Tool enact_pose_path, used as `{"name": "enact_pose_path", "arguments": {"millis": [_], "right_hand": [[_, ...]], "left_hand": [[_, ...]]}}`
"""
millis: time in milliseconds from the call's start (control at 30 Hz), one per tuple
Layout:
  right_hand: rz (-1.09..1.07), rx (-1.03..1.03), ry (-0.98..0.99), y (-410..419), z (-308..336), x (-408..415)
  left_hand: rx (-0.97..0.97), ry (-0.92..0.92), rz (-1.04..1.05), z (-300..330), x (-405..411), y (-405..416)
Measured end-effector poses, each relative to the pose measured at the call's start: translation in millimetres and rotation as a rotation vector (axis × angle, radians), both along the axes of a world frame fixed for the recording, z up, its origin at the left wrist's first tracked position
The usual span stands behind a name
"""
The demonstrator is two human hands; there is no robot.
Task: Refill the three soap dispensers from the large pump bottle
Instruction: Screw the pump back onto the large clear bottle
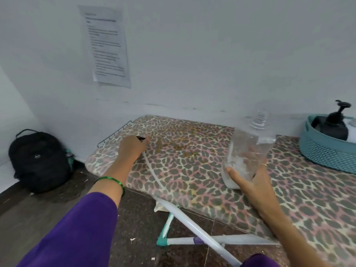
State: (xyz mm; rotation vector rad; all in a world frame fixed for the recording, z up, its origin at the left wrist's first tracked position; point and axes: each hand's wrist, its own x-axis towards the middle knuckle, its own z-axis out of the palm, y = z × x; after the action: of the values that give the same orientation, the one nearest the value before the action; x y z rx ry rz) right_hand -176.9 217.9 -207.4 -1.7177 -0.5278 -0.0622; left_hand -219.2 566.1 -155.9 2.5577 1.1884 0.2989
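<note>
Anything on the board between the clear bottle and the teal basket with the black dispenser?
Nothing visible. The right hand holds the clear bottle above the ironing board; the leopard cover between it and the teal basket with the black dispenser is bare.

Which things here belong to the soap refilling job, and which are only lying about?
Belong to the job:
- clear bottle, opened, held by the right hand
- pump with its tube, held by the left hand on the board
- black pump dispenser in the blue basket

Just lying about:
- black backpack on the floor
- printed sheet on the wall
- ironing board, serving as the table
</note>
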Motion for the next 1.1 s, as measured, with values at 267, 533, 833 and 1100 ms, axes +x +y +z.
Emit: {"name": "enact_pose_path", "arguments": {"millis": [267,533,833,1100], "right_hand": [[-0.033,0.015,0.031,-2,1,-2],[-0.010,0.053,0.060,-2,3,-2],[-0.014,0.042,0.056,-1,3,-1],[-0.018,0.022,0.048,0,6,-3]], "left_hand": [[0.026,-0.051,-0.161,15,26,0],[-0.761,-0.992,-0.365,160,49,-72],[-1.176,-1.461,-0.778,243,45,-187],[-0.873,-1.565,-0.809,252,52,-234]]}}
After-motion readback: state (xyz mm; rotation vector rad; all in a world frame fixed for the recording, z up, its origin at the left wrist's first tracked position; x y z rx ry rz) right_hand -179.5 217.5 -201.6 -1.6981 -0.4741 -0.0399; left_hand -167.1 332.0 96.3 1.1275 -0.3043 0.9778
